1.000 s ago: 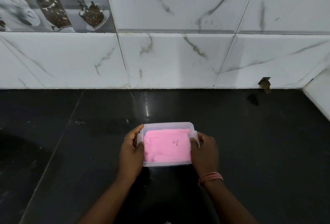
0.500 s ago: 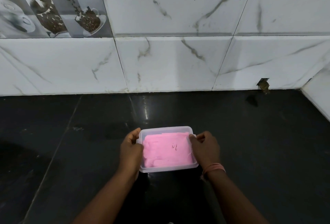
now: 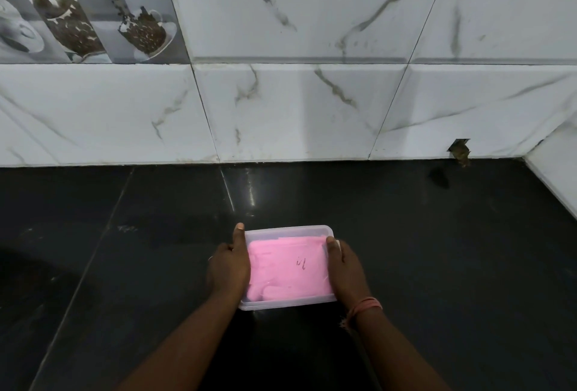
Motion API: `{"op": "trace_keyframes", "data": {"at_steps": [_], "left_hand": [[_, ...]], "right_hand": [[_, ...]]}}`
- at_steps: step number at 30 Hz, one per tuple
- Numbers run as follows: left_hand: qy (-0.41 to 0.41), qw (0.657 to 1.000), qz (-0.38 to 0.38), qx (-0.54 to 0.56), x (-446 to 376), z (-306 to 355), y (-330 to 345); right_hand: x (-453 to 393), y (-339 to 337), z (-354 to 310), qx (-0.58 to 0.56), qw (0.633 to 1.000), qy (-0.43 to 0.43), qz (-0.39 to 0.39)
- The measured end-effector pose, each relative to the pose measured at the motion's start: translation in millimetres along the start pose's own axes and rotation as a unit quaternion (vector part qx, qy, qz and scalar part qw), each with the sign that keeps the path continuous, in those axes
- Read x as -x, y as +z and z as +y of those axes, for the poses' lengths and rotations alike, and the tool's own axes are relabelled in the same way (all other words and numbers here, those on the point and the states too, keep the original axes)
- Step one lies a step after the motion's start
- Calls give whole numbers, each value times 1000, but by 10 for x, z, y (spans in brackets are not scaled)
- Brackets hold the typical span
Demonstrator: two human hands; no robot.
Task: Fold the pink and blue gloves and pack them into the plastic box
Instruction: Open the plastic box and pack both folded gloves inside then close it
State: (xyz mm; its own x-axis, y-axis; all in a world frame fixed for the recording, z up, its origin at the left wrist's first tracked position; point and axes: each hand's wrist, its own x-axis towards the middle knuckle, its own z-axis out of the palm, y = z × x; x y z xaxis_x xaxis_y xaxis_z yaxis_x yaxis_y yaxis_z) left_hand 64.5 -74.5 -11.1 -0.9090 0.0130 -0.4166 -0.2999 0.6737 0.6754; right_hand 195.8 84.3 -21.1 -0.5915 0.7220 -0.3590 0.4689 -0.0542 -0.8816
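Both hands clamp the plastic box (image 3: 288,303) from its sides: my left hand (image 3: 229,269) wraps the left wall with the thumb along the rim, my right hand (image 3: 348,270), a pink wristband (image 3: 367,306) at its wrist, presses the right wall. Folded pink gloves (image 3: 288,267) fill the box, which I see against the black countertop (image 3: 437,250), near its front edge, well apart from the marble-tiled wall (image 3: 281,109).

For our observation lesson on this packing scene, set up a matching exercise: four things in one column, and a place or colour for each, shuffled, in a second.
Things:
1. left hand
2. right hand
3. pink glove
4. countertop

Descriptions:
A. black and glossy
B. folded inside the plastic box
C. wrist wears a pink band
D. thumb reaches the box's far left corner

Pairs: 1-D, 2-C, 3-B, 4-A
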Motion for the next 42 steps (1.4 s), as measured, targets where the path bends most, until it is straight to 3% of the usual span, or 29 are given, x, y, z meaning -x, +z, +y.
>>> {"op": "trace_keyframes", "data": {"at_steps": [5,12,16,22,26,29,35,42], "left_hand": [[-24,1000,9,8,27,32,-14],[-8,999,-3,-51,126,92,-91],[-14,999,-22,19,170,61,-167],[-34,987,-108,117,200,-176,-420],[-22,980,-124,155,138,-95,-416],[0,970,-137,202,34,110,-325],[46,975,-110,186,-410,761,-178],[53,988,-82,121,-1037,1314,1]], "right_hand": [[-46,7,62,43,999,-2,3],[24,8,-25,190,980,-33,56],[129,-15,-68,99,993,0,69],[138,-157,-66,100,994,24,24],[47,-336,-213,50,997,55,-3],[-117,-472,-389,16,999,29,10],[-794,-462,-820,1,999,1,34],[-1596,-209,-1123,79,996,-5,51]]}}
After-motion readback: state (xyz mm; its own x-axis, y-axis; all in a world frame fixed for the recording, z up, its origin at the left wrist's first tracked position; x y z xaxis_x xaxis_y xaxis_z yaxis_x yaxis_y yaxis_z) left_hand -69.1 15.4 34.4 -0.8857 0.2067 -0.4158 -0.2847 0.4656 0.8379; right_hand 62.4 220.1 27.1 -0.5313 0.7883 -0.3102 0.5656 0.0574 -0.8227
